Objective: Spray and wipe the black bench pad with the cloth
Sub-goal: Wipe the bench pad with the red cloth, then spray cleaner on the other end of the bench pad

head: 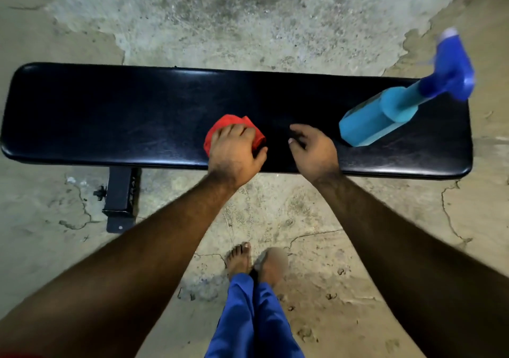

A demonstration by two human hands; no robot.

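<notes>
Left hand [234,151] pressed flat on the red cloth [234,130], fingers closed over it, mid-pad near the front edge of the black bench pad [110,115]. Right hand [314,151] empty, fingers loosely apart, just beside. Blue spray bottle [385,112] stands toward pad's right end.

One view only, from the person's head, looking steeply down and forward. The long black padded bench [110,115] runs straight across the upper middle, close below, and both bare forearms reach up from the bottom corners. Wide-angle lens, so the cracked concrete floor [248,21] fills the edges and bare feet show directly beneath.
</notes>
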